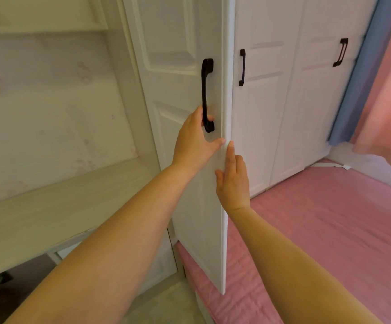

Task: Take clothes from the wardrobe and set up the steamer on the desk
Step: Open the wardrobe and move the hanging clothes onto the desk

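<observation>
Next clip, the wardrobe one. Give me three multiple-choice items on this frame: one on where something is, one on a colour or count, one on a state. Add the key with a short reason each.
1. Where is the left hand?
A. On the bed cover
B. At the lower end of the black handle of the open door
C. On the curtain

2. How many black handles show on the wardrobe doors?
A. One
B. Three
C. Five

3. What state is the nearest wardrobe door in?
A. Swung open
B. Fully shut
C. Off its hinges

Key:
1 B, its fingers curl round the handle's lower end.
2 B, one on the open door, one just behind its edge, one farther right.
3 A, its edge juts out towards the camera, with the right hand on that edge.
</observation>
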